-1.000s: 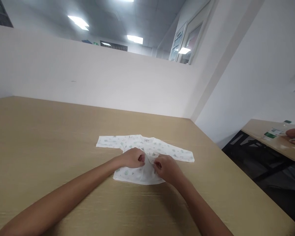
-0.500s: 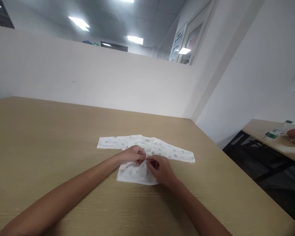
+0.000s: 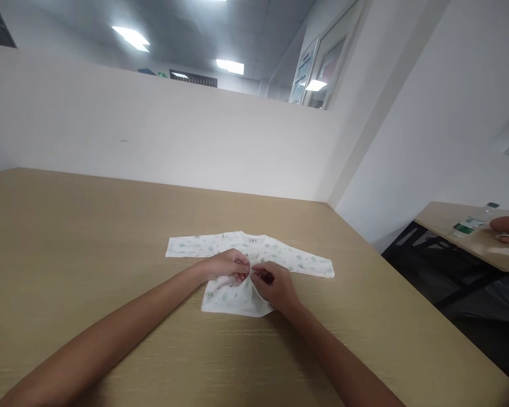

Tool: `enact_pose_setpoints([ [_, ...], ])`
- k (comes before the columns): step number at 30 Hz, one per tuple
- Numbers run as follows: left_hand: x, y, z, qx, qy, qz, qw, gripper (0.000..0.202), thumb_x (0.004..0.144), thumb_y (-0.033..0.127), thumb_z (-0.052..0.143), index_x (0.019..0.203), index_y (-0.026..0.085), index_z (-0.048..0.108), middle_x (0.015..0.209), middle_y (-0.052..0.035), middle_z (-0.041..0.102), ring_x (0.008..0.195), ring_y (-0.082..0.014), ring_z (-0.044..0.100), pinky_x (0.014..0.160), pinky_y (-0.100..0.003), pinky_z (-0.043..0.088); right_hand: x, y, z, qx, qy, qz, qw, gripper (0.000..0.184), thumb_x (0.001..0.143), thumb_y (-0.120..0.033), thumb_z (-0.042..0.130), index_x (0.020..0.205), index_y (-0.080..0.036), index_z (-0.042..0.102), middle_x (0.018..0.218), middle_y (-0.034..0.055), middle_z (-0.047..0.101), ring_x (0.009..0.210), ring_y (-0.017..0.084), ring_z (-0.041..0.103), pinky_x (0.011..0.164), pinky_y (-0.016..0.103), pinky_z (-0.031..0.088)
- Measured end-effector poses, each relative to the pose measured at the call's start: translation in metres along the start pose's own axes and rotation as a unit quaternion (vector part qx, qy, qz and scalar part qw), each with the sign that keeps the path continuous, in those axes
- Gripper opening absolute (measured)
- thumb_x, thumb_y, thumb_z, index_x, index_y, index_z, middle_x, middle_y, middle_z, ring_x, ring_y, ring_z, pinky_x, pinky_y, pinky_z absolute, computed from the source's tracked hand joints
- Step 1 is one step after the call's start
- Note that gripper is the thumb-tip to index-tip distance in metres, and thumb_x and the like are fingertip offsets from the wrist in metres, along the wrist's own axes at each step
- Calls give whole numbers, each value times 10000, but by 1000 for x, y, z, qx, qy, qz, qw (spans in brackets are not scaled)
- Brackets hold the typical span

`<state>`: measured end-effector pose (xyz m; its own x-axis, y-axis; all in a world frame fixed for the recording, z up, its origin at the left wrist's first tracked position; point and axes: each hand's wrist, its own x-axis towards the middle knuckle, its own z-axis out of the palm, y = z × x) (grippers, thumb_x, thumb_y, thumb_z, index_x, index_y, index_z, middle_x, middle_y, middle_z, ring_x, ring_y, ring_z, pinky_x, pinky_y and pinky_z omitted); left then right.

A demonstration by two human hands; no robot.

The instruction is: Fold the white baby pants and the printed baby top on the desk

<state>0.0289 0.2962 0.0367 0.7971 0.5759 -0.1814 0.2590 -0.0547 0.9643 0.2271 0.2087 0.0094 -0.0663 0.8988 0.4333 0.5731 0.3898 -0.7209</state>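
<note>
A small white baby shirt (image 3: 229,297) with a pale green print lies flat on the wooden table (image 3: 89,243), sleeves spread left and right. My left hand (image 3: 227,264) and my right hand (image 3: 272,285) meet at the middle of its front opening. Each hand pinches an edge of the fabric there, fingers curled and closed. The two edges are held together between my fingertips. The collar label shows just beyond my hands.
A white partition wall (image 3: 152,135) runs along the table's far edge. The table's right edge drops to a dark floor. A second table (image 3: 458,237) at the right holds a bottle (image 3: 470,221), and another person's hand (image 3: 507,226) rests there.
My hands have moved slightly up the shirt's front, from near the hem toward the chest, still pinching the front edges together. My right hand has shifted left, closer to the left hand.
</note>
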Motion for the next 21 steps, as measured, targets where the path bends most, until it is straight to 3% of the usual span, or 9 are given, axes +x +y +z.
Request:
enact_pose_setpoints([
  [8,-3,3,1,-24,-24,18,999,197,830,324,717,799,131,690,755,-49,651,713,-137,621,682,-235,490,-1,1,1,-2,5,-5,1000,146,888,-323,697,909,-185,739,794,31,693,718,155,618,657,241,470],
  [14,-3,1,7,8,24,22,999,177,793,285,712,736,137,634,685,-29,611,659,-134,595,597,-218,433,-1,1,3,14,4,13,1000,149,883,-316,722,836,-176,700,773,15,691,675,135,597,630,228,448],
  [21,0,-8,7,40,68,35,996,130,801,244,675,871,142,714,752,-44,662,674,-140,606,625,-234,447,-1,-8,0,39,-15,60,997,164,910,-276,681,797,-157,696,777,4,684,651,105,559,603,209,408],
])
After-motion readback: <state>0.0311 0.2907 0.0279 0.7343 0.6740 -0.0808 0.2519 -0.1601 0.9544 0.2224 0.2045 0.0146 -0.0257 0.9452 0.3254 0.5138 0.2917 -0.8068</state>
